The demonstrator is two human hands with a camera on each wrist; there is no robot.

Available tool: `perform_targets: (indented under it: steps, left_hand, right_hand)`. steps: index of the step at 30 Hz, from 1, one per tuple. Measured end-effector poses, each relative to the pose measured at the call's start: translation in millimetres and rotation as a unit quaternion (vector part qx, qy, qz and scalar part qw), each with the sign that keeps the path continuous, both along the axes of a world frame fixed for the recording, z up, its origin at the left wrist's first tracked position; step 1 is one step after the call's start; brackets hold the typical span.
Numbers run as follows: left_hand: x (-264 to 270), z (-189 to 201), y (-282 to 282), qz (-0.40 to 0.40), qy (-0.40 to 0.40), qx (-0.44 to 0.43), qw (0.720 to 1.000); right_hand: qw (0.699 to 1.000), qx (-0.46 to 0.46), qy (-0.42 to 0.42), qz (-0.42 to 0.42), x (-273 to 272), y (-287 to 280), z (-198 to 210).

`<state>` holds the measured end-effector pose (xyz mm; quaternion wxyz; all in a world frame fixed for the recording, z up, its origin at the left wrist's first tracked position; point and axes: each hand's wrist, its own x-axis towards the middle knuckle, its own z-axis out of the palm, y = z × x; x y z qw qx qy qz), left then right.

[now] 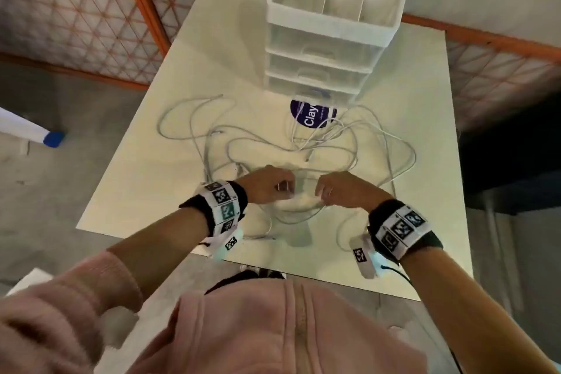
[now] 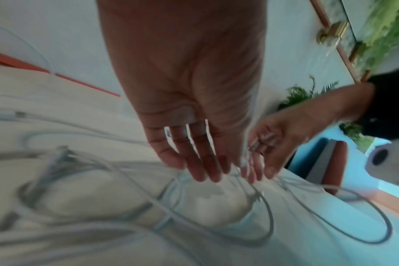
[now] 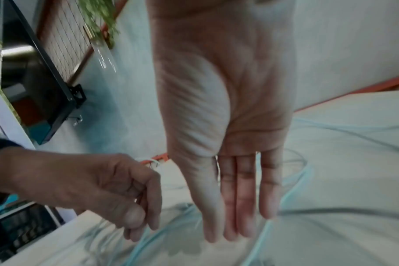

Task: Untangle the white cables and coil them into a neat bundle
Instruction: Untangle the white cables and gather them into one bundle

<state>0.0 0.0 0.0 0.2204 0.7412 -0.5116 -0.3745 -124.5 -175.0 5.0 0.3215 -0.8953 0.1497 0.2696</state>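
Several thin white cables lie in a loose tangle across the middle of the white table. Both hands hover over its near part, a short gap between them. My left hand points its fingers down into the loops; in the right wrist view the left hand is loosely bent, thumb near the fingertips, with nothing visibly pinched. My right hand hangs with straight fingers just above a cable strand. The left wrist view shows the left fingers spread above cable loops, blurred by motion.
A white drawer organiser stands at the back of the table, with a purple round label in front of it under some strands. An orange lattice fence runs behind. The table's near edge lies just below my wrists.
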Motion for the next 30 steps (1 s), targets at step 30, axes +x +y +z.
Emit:
perform_targets:
  steps: [30]
  left_hand:
    - [39,133,-45,0.238,0.261,-0.346,0.869]
  right_hand:
    - [0.972,0.215,-0.097,0.010,49,3,67]
